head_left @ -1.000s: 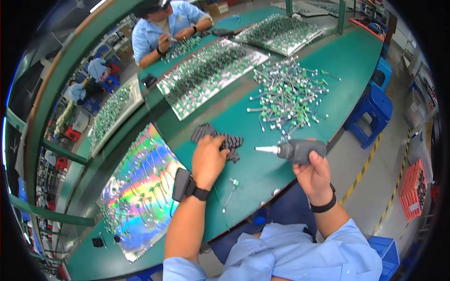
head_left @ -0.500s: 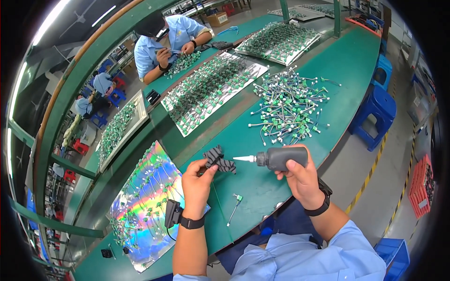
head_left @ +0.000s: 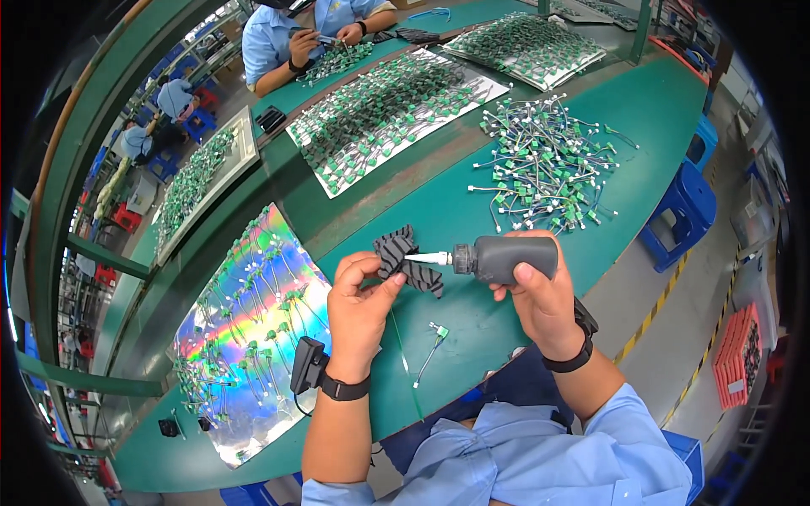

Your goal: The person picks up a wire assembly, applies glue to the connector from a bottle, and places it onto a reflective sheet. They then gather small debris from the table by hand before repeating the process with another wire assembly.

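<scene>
While the left hand (head_left: 356, 314) pinches the cloth (head_left: 422, 279) and the right hand (head_left: 544, 309) grips the bottle (head_left: 516, 258), nozzle (head_left: 434, 258) at the cloth between them, oversqueezing could drip onto the wire (head_left: 431, 355) between the wrists.

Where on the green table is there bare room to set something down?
The green table is bare between the striped cloth and the heap of wired parts, and between the single wired part and the right hand. Crowded: the heap, the shiny sheet, and where left hand and bottle meet the cloth.
</scene>
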A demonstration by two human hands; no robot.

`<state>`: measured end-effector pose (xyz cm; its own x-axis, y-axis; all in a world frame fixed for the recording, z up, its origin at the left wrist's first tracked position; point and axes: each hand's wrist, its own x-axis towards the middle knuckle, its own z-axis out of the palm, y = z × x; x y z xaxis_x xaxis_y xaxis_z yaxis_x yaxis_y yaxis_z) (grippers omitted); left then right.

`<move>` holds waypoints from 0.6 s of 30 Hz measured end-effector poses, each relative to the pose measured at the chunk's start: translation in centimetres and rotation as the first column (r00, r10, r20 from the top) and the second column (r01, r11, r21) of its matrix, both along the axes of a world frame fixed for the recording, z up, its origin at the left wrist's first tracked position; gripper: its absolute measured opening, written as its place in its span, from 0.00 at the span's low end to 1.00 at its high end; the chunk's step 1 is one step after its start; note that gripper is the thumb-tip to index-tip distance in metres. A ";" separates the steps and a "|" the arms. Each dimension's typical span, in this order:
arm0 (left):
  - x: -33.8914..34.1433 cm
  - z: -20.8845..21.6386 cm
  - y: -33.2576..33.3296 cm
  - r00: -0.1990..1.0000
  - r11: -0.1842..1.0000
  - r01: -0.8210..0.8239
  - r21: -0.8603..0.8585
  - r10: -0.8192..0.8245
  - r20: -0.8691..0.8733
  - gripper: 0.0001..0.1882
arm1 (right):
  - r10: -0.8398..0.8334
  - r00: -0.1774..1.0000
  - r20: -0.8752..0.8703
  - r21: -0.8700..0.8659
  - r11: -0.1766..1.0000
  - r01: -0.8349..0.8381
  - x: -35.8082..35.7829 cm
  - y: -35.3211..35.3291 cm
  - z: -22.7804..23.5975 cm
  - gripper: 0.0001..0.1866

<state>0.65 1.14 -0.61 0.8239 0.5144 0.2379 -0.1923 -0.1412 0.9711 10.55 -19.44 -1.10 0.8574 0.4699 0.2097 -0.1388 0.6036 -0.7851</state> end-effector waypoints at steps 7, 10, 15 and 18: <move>-0.4 -0.4 -0.3 0.998 0.993 0.035 -0.112 -0.030 0.052 0.15 | 0.021 0.999 0.046 -0.087 0.996 -0.017 -0.4 0.5 -0.2 0.20; -0.5 -0.1 -0.3 0.996 0.976 0.078 -0.203 -0.068 0.056 0.14 | 0.014 0.998 0.057 -0.087 0.996 -0.009 -0.3 0.6 -0.3 0.20; -0.4 0.7 -0.5 0.995 0.948 0.083 -0.306 -0.093 -0.019 0.10 | 0.032 0.999 0.037 -0.069 0.997 -0.030 0.0 0.5 -0.5 0.20; -0.2 0.4 -0.4 0.996 0.957 0.075 -0.279 -0.086 -0.027 0.09 | 0.049 0.998 0.045 -0.057 0.997 -0.046 0.0 0.6 -0.5 0.20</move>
<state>0.42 0.78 -0.23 0.8711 0.4871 0.0625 -0.1535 0.1491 0.9768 10.55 -18.89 -1.64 0.8241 0.5218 0.2205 -0.1291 0.5521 -0.8237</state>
